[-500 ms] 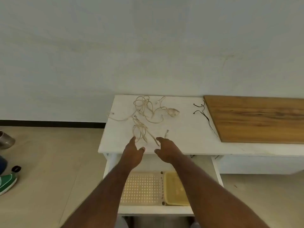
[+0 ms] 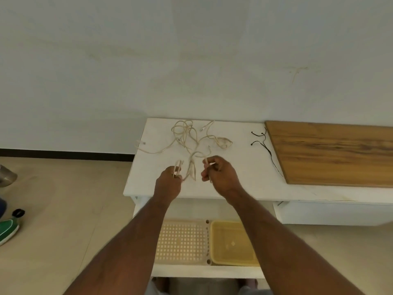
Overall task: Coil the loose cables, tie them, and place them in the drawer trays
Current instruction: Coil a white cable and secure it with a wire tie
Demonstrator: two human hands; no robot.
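Left hand (image 2: 169,181) and right hand (image 2: 219,172) each pinch the thin, limp cream cable (image 2: 192,167) near its ends; it looks light, tangle-prone.

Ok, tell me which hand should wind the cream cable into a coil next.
Probably the right hand: it pinches a free end of the cream cable and sits nearer the loose tangle. The left hand already holds a small loop, so it can anchor the coil.
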